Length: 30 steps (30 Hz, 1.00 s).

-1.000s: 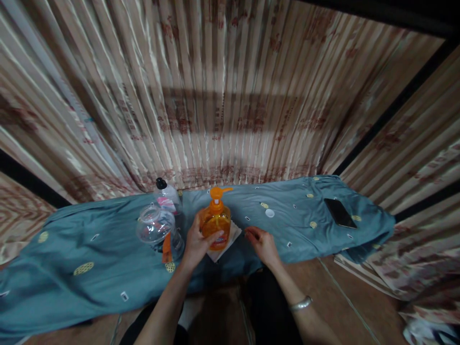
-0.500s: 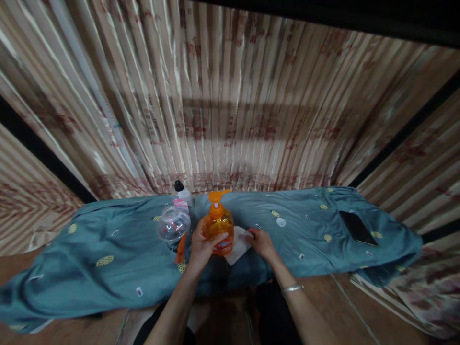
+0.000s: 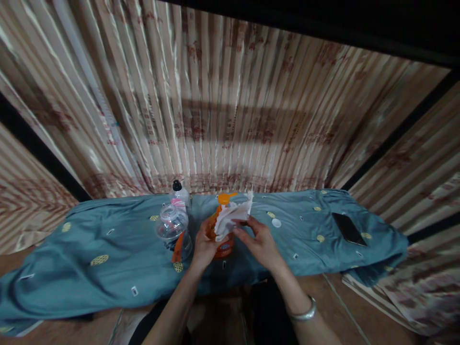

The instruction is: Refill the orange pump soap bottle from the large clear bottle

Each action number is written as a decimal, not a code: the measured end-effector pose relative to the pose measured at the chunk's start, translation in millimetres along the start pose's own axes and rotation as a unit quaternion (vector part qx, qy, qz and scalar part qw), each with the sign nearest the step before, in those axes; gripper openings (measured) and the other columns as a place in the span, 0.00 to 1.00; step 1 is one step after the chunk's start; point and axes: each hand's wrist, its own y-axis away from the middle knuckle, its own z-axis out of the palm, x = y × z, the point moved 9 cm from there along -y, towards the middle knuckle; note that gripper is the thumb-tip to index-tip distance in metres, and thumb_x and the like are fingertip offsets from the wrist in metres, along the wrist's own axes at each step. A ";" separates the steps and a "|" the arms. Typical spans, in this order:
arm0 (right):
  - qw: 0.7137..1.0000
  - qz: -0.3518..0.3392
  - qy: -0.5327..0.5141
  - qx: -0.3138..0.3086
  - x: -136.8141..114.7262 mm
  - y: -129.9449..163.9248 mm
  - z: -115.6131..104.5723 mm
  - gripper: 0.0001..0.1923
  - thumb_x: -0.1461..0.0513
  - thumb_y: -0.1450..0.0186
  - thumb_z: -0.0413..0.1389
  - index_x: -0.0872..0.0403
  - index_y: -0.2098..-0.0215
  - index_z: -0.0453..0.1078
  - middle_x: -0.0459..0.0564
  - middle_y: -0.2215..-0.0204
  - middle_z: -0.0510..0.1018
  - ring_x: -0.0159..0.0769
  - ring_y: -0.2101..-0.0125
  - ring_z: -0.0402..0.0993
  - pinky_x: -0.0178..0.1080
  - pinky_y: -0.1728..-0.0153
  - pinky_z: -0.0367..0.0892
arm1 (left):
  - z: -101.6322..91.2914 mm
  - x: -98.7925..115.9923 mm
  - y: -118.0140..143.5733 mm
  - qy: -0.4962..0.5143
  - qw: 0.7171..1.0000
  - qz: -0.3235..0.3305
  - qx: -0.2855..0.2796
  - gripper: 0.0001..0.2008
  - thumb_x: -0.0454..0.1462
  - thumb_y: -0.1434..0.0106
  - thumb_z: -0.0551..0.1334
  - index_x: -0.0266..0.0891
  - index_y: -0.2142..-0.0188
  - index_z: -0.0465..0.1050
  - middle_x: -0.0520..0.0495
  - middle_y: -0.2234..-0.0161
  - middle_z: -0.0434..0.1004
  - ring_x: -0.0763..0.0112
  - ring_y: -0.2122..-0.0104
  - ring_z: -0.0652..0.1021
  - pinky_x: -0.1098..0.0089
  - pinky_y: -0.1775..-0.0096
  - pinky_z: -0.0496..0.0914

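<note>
While the left hand (image 3: 203,248) clasps the orange soap bottle (image 3: 222,239) standing on the blue cloth (image 3: 108,249), the right hand (image 3: 259,241) pinches a white tissue (image 3: 233,216) against its pump side (contact probable; view blurred). Wiping apparently just begun; most of the bottle remains.

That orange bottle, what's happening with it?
A person's left hand holds the orange pump bottle upright on the blue cloth. The right hand holds a crumpled white tissue against the bottle near its pump. A clear bottle stands beside it, and a dark phone lies off to the right.
</note>
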 end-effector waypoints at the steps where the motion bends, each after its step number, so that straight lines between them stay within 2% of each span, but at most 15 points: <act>1: 1.000 0.006 0.016 0.021 1.4 -1.4 1.0 0.12 0.51 0.33 0.62 0.49 0.58 0.78 0.50 0.61 0.86 0.43 0.58 0.82 0.43 0.52 0.75 | -0.2 0.8 0.0 0.001 1.000 0.002 -0.001 0.36 0.42 0.60 0.81 0.42 0.50 0.78 0.43 0.52 0.86 0.52 0.50 0.84 0.52 0.43 0.74; 4: 0.996 0.020 0.050 0.068 10.7 -7.9 -1.6 0.15 0.51 0.37 0.66 0.50 0.57 0.76 0.49 0.65 0.84 0.43 0.62 0.80 0.44 0.55 0.76 | 0.1 1.7 1.0 0.004 1.000 -0.002 -0.006 0.36 0.41 0.60 0.81 0.41 0.50 0.78 0.44 0.53 0.86 0.53 0.51 0.84 0.54 0.45 0.75; 6: 0.997 0.014 0.053 0.049 14.0 -17.1 2.2 0.18 0.50 0.40 0.68 0.51 0.57 0.76 0.49 0.64 0.83 0.43 0.62 0.79 0.44 0.55 0.76 | 1.1 1.6 2.4 0.001 1.000 -0.004 -0.007 0.36 0.41 0.60 0.81 0.41 0.50 0.78 0.44 0.53 0.86 0.53 0.52 0.84 0.54 0.45 0.75; 7: 0.999 0.011 0.042 0.019 15.1 -23.4 7.6 0.20 0.49 0.41 0.69 0.51 0.57 0.77 0.49 0.64 0.83 0.43 0.61 0.79 0.44 0.56 0.76 | 2.3 1.4 3.0 0.000 1.000 -0.004 -0.010 0.36 0.40 0.61 0.82 0.41 0.51 0.78 0.44 0.53 0.86 0.54 0.52 0.84 0.54 0.45 0.74; 9: 0.996 0.026 -0.019 -0.084 18.0 -37.1 26.4 0.22 0.45 0.42 0.70 0.52 0.61 0.79 0.49 0.66 0.84 0.43 0.63 0.79 0.42 0.60 0.76 | 5.8 0.5 3.7 0.002 1.000 -0.004 -0.021 0.35 0.40 0.62 0.82 0.42 0.53 0.79 0.44 0.54 0.86 0.54 0.52 0.84 0.54 0.44 0.74; 12: 0.958 0.071 -0.124 -0.249 17.8 -52.5 54.8 0.26 0.41 0.46 0.72 0.53 0.67 0.79 0.46 0.71 0.84 0.39 0.69 0.79 0.41 0.64 0.77 | 10.7 -2.1 2.5 0.012 0.999 -0.005 -0.038 0.33 0.40 0.61 0.82 0.42 0.54 0.79 0.43 0.52 0.86 0.52 0.49 0.84 0.51 0.41 0.73; 14: 0.942 0.080 -0.145 -0.293 15.1 -61.9 60.5 0.26 0.42 0.52 0.75 0.53 0.68 0.80 0.45 0.71 0.85 0.37 0.70 0.80 0.40 0.63 0.78 | 12.9 -4.7 1.0 0.015 0.999 -0.010 -0.045 0.33 0.40 0.61 0.82 0.41 0.54 0.79 0.42 0.51 0.86 0.50 0.48 0.84 0.49 0.41 0.73; 16: 0.938 0.083 -0.151 -0.300 14.5 -67.1 61.3 0.26 0.44 0.55 0.77 0.53 0.69 0.80 0.45 0.72 0.86 0.36 0.71 0.80 0.39 0.64 0.78 | 14.8 -7.2 0.4 0.014 0.998 -0.016 -0.051 0.32 0.41 0.61 0.82 0.40 0.55 0.78 0.40 0.54 0.87 0.48 0.49 0.84 0.48 0.43 0.75; 18: 0.949 0.081 -0.152 -0.264 16.7 -66.8 58.6 0.25 0.45 0.54 0.76 0.54 0.70 0.80 0.46 0.72 0.86 0.37 0.72 0.80 0.39 0.66 0.78 | 16.1 -8.2 1.2 0.012 0.998 -0.018 -0.053 0.30 0.42 0.60 0.82 0.39 0.57 0.78 0.40 0.56 0.87 0.47 0.52 0.85 0.48 0.46 0.77; 19: 0.960 0.078 -0.147 -0.225 18.8 -65.1 55.3 0.24 0.45 0.51 0.75 0.54 0.69 0.80 0.46 0.72 0.86 0.37 0.72 0.81 0.39 0.66 0.78 | 16.4 -7.8 2.2 0.010 0.998 -0.017 -0.051 0.30 0.42 0.58 0.81 0.39 0.57 0.77 0.39 0.56 0.87 0.47 0.52 0.85 0.49 0.46 0.77; 21: 0.985 0.072 -0.107 -0.114 24.2 -57.7 45.1 0.21 0.46 0.45 0.72 0.53 0.70 0.79 0.48 0.72 0.86 0.39 0.72 0.81 0.39 0.67 0.77 | 16.9 -6.3 4.8 0.005 0.999 -0.012 -0.045 0.30 0.42 0.57 0.80 0.40 0.55 0.76 0.40 0.54 0.86 0.49 0.52 0.85 0.51 0.46 0.77; 23: 0.997 0.077 -0.029 0.008 28.3 -44.7 35.2 0.17 0.47 0.41 0.69 0.52 0.71 0.77 0.50 0.72 0.85 0.42 0.71 0.81 0.41 0.66 0.77 | 17.7 -4.5 7.7 0.001 0.999 -0.006 -0.036 0.31 0.41 0.57 0.80 0.41 0.54 0.76 0.41 0.52 0.85 0.51 0.51 0.85 0.53 0.45 0.76; 26: 0.982 0.082 0.074 0.151 25.5 -22.8 31.0 0.14 0.49 0.36 0.64 0.52 0.64 0.77 0.56 0.64 0.86 0.50 0.62 0.83 0.49 0.54 0.77 | 19.2 -2.5 11.9 -0.005 1.000 0.007 -0.017 0.28 0.40 0.55 0.77 0.42 0.54 0.75 0.43 0.52 0.85 0.52 0.49 0.83 0.55 0.42 0.74; 30: 0.954 0.078 0.148 0.250 19.2 -4.7 34.5 0.17 0.49 0.33 0.60 0.54 0.59 0.77 0.66 0.55 0.85 0.61 0.48 0.79 0.61 0.41 0.70 | 21.5 -2.1 15.8 -0.008 1.000 0.012 0.000 0.24 0.46 0.45 0.72 0.42 0.50 0.74 0.41 0.49 0.85 0.52 0.47 0.83 0.56 0.42 0.74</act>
